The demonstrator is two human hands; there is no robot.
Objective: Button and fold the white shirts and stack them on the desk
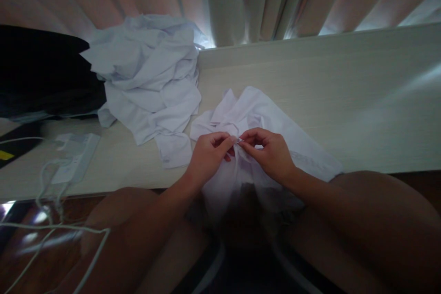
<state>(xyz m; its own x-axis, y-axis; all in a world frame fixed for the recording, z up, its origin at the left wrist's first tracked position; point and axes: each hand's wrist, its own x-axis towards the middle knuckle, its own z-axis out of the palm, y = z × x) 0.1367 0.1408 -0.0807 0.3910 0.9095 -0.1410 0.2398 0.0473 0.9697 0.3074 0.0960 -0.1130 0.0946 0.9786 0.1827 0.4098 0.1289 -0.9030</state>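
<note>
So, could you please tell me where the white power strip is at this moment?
The white power strip lies on the left of the head view, on the pale table, left of the white clothes pile.

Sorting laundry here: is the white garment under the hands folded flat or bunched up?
Bunched up. The white garment lies creased on the table, pinched between left hand and right hand.

the view is dim; daylight enters through the curtains at top, the foreground is in deep shadow, soft blur, edges bend like fisheye.
</note>
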